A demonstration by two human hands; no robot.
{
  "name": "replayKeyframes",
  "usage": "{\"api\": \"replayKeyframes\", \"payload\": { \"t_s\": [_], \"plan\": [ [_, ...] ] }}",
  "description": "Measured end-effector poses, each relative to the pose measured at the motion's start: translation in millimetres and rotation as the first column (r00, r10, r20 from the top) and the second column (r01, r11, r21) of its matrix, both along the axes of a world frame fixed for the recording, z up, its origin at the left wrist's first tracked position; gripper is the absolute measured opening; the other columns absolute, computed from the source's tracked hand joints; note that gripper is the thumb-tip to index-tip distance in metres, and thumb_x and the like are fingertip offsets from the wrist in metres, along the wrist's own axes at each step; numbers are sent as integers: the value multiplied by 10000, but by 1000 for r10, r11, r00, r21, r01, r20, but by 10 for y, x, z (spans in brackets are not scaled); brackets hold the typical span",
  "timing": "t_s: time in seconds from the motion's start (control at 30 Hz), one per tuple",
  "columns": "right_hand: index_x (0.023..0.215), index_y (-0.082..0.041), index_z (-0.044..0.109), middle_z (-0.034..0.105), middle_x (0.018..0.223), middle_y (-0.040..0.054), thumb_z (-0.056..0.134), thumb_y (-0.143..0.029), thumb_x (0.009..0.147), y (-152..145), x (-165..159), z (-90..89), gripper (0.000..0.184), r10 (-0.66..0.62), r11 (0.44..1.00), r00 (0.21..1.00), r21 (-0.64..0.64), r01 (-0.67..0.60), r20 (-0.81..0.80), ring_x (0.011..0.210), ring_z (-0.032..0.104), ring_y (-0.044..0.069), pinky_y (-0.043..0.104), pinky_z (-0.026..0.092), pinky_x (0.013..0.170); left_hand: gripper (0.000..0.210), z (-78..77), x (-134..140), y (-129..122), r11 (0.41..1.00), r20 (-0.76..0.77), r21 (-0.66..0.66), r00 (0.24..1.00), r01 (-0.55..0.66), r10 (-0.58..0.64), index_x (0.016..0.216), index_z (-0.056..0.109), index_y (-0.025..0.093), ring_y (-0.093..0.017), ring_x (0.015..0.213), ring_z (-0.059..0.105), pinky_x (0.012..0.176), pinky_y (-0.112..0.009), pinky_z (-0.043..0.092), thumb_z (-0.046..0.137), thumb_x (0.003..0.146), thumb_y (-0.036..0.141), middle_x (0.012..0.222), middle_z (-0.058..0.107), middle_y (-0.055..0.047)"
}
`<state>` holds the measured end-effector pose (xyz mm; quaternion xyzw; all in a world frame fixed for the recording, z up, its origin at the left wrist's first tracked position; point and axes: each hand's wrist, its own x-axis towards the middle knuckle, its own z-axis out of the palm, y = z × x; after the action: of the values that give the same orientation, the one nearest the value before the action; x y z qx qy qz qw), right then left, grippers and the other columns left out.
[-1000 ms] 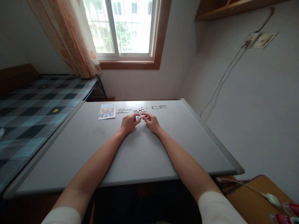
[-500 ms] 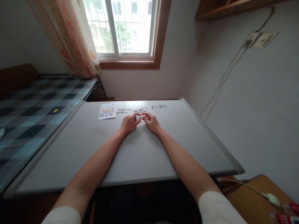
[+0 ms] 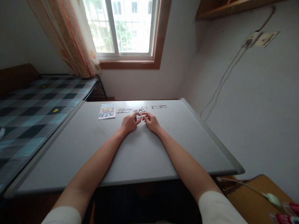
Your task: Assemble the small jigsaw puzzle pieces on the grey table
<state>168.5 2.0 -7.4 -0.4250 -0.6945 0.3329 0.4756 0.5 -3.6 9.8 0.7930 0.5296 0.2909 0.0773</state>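
Observation:
My left hand (image 3: 130, 122) and my right hand (image 3: 152, 122) meet over the middle of the table, wrists low and fingers curled. Their thumbs and fingers pinch close together on small jigsaw puzzle pieces (image 3: 139, 117), which the fingertips partly cover. Just beyond the fingers lies a loose pile of puzzle pieces (image 3: 140, 109). More pieces form a group to the left (image 3: 123, 110) and another to the right (image 3: 159, 106). A printed picture sheet (image 3: 107, 111) rests flat, left of the pieces.
The pale table (image 3: 149, 155) runs up toward a wall with a window (image 3: 130, 28). At the left stands a bed with a checked cover (image 3: 46, 102). A wall socket (image 3: 257, 39) with hanging cables is at right; a wooden stool (image 3: 254, 199) holds a white charger (image 3: 272, 199).
Both hands stay almost in place, with only a slight shift of the fingertips around the pieces. The puzzle groups and the sheet look unmoved.

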Motion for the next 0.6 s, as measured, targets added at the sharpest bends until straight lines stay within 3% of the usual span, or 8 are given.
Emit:
{"api": "replayKeyframes", "payload": {
  "t_s": [0.17, 0.3, 0.6],
  "plan": [
    [1010, -181, 582, 612, 699, 3, 519, -298, 817, 5, -8, -10, 235, -34, 999, 998, -5, 34, -46, 638, 594, 134, 263, 468, 620, 308, 8, 3, -1, 995, -15, 30, 995, -97, 97, 1025, 634, 239, -145, 605, 591, 582, -232, 356, 527, 835, 456, 646, 643, 20],
    [849, -181, 586, 597, 663, -1, 559, -345, 797, -3, -11, 1, 174, -52, 999, 998, -11, 51, -43, 620, 590, 134, 255, 460, 595, 309, 25, 2, -5, 983, 9, 41, 983, -181, 181, 1014, 645, 233, -152, 611, 595, 581, -235, 352, 543, 827, 457, 633, 640, 16],
    [805, -173, 625, 636, 716, 11, 561, -352, 789, -53, -26, 38, 190, -1, 1000, 995, 12, -1, 99, 605, 543, 112, 247, 453, 607, 302, 2, -4, 18, 986, -12, 50, 987, -160, 160, 977, 685, 236, -157, 632, 604, 582, -238, 365, 560, 818, 460, 648, 656, 1]
  ]
}}
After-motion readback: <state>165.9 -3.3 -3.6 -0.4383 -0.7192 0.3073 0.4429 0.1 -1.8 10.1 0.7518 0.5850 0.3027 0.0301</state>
